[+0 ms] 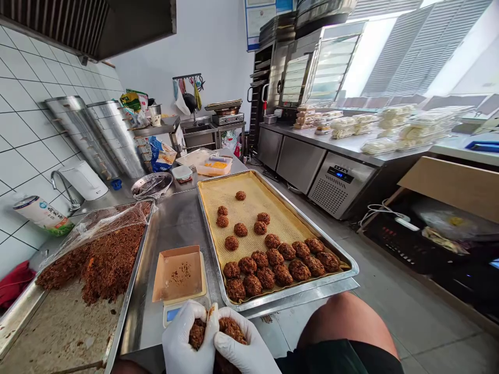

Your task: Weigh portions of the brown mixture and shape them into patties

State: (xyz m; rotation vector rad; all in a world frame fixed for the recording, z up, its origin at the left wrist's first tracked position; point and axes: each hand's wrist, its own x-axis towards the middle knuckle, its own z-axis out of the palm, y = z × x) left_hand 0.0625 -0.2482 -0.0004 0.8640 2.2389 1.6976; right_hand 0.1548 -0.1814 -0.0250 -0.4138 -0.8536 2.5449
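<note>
Both my hands wear white gloves and meet low in the view, in front of the scale. My left hand (186, 340) is closed round a lump of reddish-brown shredded mixture (197, 333). Pressed against it, my right hand (249, 349) grips more of the same mixture (233, 329). Whether this is one ball or two parts, I cannot tell. Just beyond the hands, a brown paper box (159, 280) with crumbs inside sits on a small scale (205, 300). Several rounded balls (283, 275) of the mixture lie on a mesh-lined metal tray (273, 200), mostly along its near end.
At the left, a large tray (130, 291) holds a loose heap of mixture (109, 265), partly under plastic film (97, 223). A film-covered bowl (152, 184) and a plastic container (214, 165) stand behind. My bare knee (346, 322) is beneath the ball tray's near right corner.
</note>
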